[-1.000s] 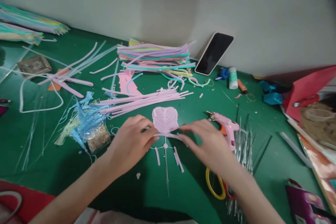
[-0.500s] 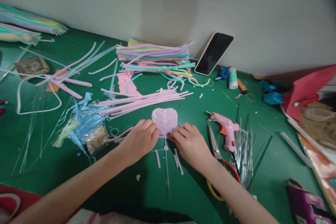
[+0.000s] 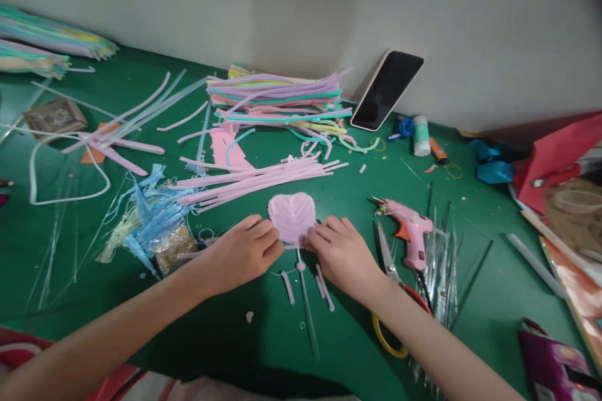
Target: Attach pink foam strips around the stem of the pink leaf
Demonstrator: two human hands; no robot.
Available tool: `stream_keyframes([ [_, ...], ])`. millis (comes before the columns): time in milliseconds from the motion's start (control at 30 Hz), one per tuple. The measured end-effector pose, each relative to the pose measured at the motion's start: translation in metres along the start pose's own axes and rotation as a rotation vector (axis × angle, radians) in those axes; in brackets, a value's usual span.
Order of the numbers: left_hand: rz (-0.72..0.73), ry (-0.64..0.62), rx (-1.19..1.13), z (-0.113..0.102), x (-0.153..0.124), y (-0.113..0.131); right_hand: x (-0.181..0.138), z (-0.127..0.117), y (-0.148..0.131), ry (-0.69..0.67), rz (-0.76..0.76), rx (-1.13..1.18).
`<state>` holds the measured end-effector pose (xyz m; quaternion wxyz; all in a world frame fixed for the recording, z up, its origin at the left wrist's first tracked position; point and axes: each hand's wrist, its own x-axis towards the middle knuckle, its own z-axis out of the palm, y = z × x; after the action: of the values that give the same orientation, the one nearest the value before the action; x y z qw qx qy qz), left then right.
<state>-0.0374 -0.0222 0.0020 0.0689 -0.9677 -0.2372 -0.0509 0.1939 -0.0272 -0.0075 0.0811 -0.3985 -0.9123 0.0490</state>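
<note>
The pink heart piece (image 3: 292, 216) lies flat on the green table (image 3: 117, 276), pretty much dead centre, with the person's hands closing in from below. The left hand (image 3: 242, 254) comes in at about 7 o'clock of the heart and the right hand (image 3: 341, 254) at 5 o'clock. Both are bunched narrow, fingers curled, with the tips nipping the heart's bottom edge where the thin stem (image 3: 308, 310) runs down toward 6 o'clock. Gripping it from both sides like that probably pins the piece flat so the join doesn't shift. Both wrists sit low and the forearms angle in to a V.

The pink glue gun (image 3: 409, 235) is parked at 3 o'clock with the scissors (image 3: 390, 263) just beside it, looks like so they're easy to grab. The loose pink strips (image 3: 263, 178) are at 11 o'clock, and the phone (image 3: 388, 91) leans on the wall at 1 o'clock.
</note>
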Motion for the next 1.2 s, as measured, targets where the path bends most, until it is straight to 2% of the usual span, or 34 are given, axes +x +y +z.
stream_keyframes([
  [267, -0.009, 0.027, 0.003, -0.008, -0.01, -0.003, 0.001, -0.002, 0.0, -0.03, 0.014, 0.029],
  [633, -0.108, 0.015, -0.01, -0.002, -0.031, -0.011, -0.004, -0.003, -0.002, -0.012, 0.026, 0.041],
  [967, -0.074, -0.028, 0.043, -0.006, -0.025, -0.011, -0.027, -0.04, -0.012, -0.075, 0.062, -0.049],
  [1200, -0.052, -0.026, 0.016, -0.007, -0.024, -0.019, -0.036, -0.046, -0.006, -0.006, 0.055, -0.155],
])
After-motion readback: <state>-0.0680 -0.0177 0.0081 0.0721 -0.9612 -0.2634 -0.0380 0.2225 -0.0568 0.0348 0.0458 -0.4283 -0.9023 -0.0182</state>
